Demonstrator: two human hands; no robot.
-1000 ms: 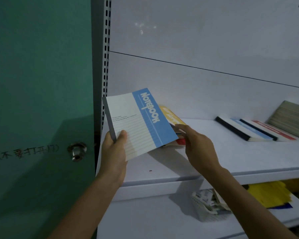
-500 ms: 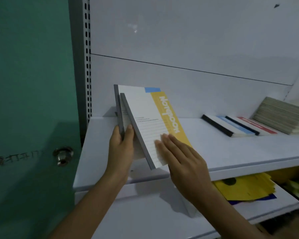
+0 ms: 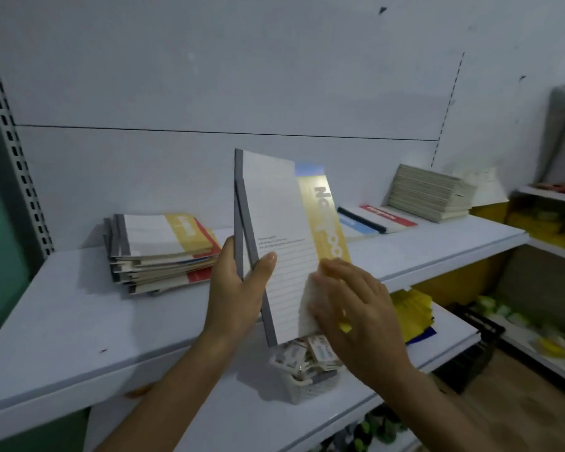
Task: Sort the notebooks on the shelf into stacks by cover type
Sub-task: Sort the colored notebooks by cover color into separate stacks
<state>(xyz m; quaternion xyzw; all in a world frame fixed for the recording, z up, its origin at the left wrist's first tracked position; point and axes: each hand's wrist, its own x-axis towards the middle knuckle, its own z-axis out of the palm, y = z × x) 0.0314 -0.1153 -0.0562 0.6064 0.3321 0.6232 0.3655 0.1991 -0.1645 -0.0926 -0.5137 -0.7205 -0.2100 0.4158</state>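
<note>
My left hand (image 3: 238,288) grips two notebooks upright by their grey spines over the white shelf (image 3: 79,314). The front one is a yellow-banded notebook (image 3: 284,256); behind it a blue-banded notebook (image 3: 309,168) shows only its top corner. My right hand (image 3: 349,305) lies with straight fingers against the lower right of the yellow cover. A messy pile of notebooks (image 3: 163,249) with yellow and red bands sits on the shelf to the left. A blue notebook (image 3: 356,225) and a red notebook (image 3: 387,218) lie flat further right.
A thick stack of beige books (image 3: 431,194) stands at the shelf's far right. A white basket of small packets (image 3: 307,367) sits on the lower shelf under my hands. Yellow items (image 3: 411,308) lie on the lower right shelves. A perforated upright (image 3: 10,132) bounds the left.
My view has swung right, bringing the left pile into sight. Both held notebooks stay in my left hand, turned more upright, and my right hand slid lower on the yellow cover.
</note>
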